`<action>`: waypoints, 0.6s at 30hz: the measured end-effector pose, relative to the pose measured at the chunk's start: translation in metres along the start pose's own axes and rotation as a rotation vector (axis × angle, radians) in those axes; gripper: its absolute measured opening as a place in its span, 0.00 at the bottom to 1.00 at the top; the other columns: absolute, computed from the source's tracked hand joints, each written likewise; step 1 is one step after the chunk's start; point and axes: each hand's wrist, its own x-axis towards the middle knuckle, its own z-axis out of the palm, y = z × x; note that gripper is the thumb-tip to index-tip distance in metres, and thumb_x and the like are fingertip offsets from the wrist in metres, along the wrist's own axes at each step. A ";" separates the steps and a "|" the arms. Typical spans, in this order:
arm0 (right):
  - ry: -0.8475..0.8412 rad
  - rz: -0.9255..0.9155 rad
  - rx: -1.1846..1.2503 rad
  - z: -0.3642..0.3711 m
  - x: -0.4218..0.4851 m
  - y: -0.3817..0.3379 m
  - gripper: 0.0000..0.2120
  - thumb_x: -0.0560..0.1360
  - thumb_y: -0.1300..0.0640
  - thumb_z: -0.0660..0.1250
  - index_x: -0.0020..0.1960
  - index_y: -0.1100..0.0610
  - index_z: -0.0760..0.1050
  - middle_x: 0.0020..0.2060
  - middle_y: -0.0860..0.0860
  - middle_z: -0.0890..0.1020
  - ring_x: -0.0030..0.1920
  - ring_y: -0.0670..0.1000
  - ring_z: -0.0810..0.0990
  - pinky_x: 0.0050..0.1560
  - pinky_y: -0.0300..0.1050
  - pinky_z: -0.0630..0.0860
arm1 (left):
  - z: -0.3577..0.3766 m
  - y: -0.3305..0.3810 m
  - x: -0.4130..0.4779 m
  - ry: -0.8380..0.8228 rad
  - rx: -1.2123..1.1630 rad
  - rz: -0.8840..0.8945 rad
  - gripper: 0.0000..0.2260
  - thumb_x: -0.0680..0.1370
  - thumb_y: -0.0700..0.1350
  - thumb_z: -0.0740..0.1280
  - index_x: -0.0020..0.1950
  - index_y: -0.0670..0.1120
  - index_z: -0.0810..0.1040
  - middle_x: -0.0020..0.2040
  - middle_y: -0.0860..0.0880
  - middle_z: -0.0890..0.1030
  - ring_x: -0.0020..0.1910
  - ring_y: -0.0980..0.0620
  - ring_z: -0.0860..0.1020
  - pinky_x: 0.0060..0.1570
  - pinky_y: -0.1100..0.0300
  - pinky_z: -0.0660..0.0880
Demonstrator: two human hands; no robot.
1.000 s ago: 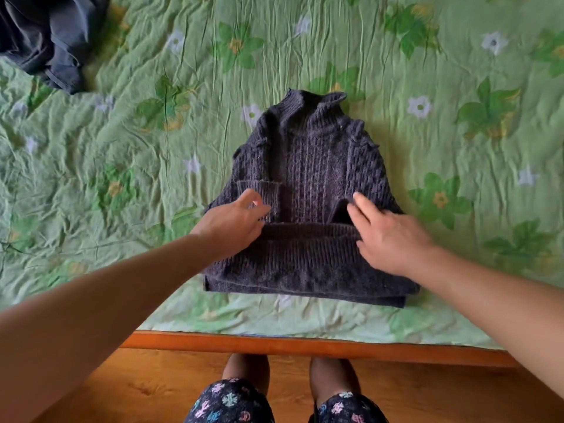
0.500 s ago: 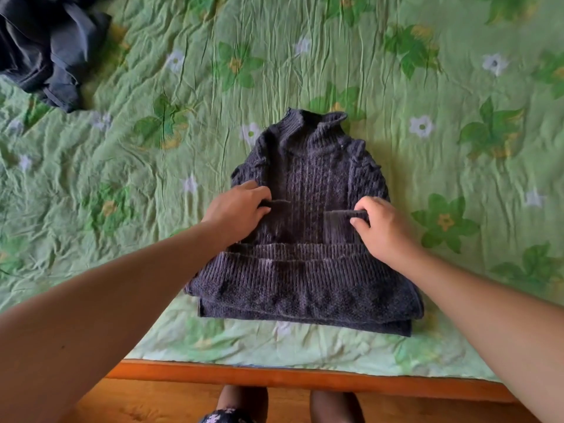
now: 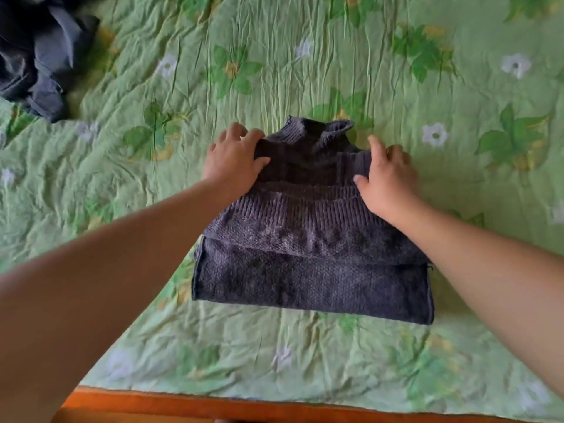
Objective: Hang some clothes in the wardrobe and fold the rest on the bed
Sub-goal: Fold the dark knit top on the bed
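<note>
A dark grey knitted sweater (image 3: 311,270) lies on the green flowered bedspread (image 3: 122,209), collar pointing away from me, its lower part folded up over the body. My left hand (image 3: 235,160) holds the folded layer at the left shoulder, thumb on top of the knit. At the right shoulder my right hand (image 3: 387,175) holds the same layer, thumb on the fabric and the other fingers along its outer edge. Both forearms reach in from the bottom corners.
A heap of dark blue-grey clothes (image 3: 39,56) lies at the far left of the bed. The orange wooden bed frame (image 3: 244,407) runs along the near edge. Bare bedspread stretches to the right of the sweater and behind it.
Both hands moved away from me, from the sweater's middle to its shoulders, carrying the folded lower part up toward the collar. The view shifted forward over the bed.
</note>
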 end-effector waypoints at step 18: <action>0.391 -0.191 0.275 -0.043 -0.047 0.050 0.10 0.73 0.57 0.74 0.52 0.57 0.77 0.49 0.57 0.77 0.46 0.62 0.79 0.45 0.55 0.78 | -0.055 -0.052 -0.042 0.149 -0.248 0.178 0.07 0.76 0.45 0.74 0.54 0.48 0.82 0.50 0.50 0.77 0.45 0.48 0.77 0.48 0.56 0.73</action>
